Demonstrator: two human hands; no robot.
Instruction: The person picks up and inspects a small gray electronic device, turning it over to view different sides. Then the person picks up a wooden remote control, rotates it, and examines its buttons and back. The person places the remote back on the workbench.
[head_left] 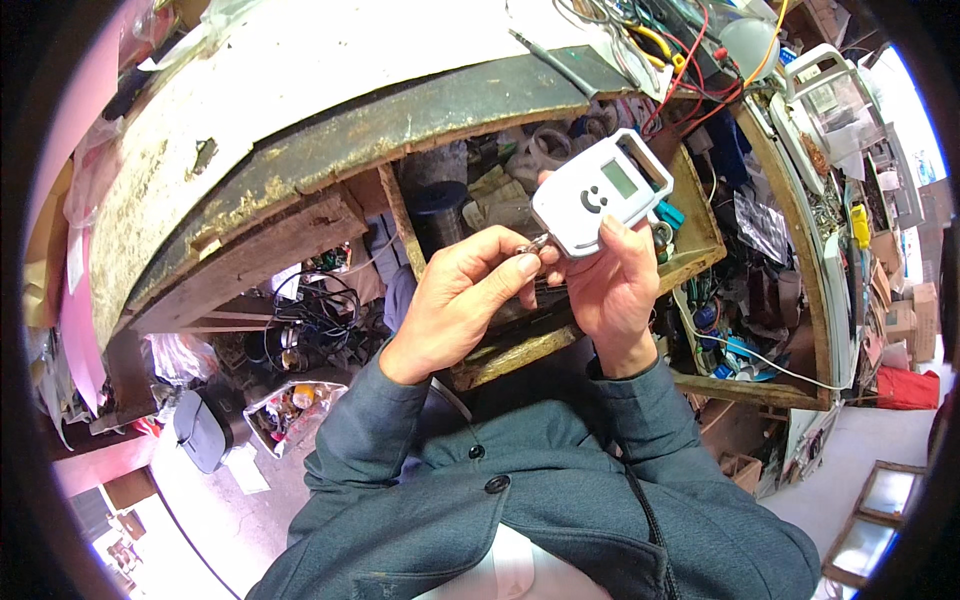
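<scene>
A white handheld hanging scale with a small screen, dark buttons and a handle opening is tilted over an open wooden drawer. My right hand is closed on the scale's lower part, thumb on its front and fingers mostly hidden behind it. My left hand pinches the small metal hook at the scale's lower left end between thumb and finger. The drawer beneath holds several jumbled items, partly hidden by the scale and my hands.
A worn white worktop carries a probe, wires and pliers along the top. Cluttered compartments lie at right. Below left are tangled cables, a bag of scraps and a dark case.
</scene>
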